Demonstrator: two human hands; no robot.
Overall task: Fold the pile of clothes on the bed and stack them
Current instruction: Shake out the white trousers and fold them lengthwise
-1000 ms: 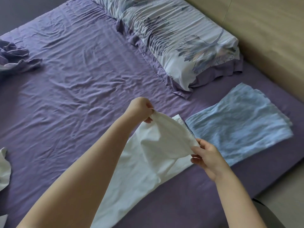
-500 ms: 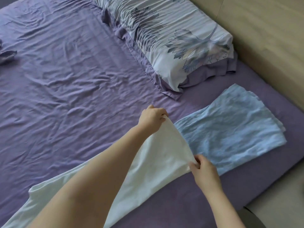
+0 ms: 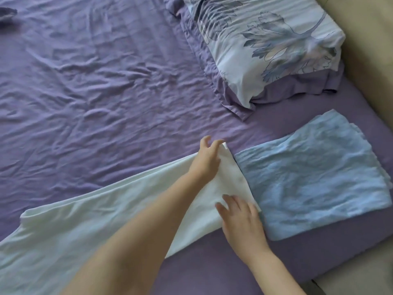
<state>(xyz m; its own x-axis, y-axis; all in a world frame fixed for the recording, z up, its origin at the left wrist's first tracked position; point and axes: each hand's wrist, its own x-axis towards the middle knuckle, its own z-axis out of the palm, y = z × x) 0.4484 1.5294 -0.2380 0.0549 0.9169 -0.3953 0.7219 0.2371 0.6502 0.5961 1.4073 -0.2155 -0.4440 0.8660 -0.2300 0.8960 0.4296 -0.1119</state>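
One blue garment lay folded flat on the bed beside the pillow; no stack was yet built on it. A white garment lay spread just left of it, unfolded, with the left hand resting loosely spread at its far corner and the right hand pressing it flat with straight fingers, neither grip holding cloth. A dark item at the far edge apparently awaited folding.

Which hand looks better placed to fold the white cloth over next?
Probably the left hand: its fingers sit at the white cloth's far corner. The right hand rests flat on it.
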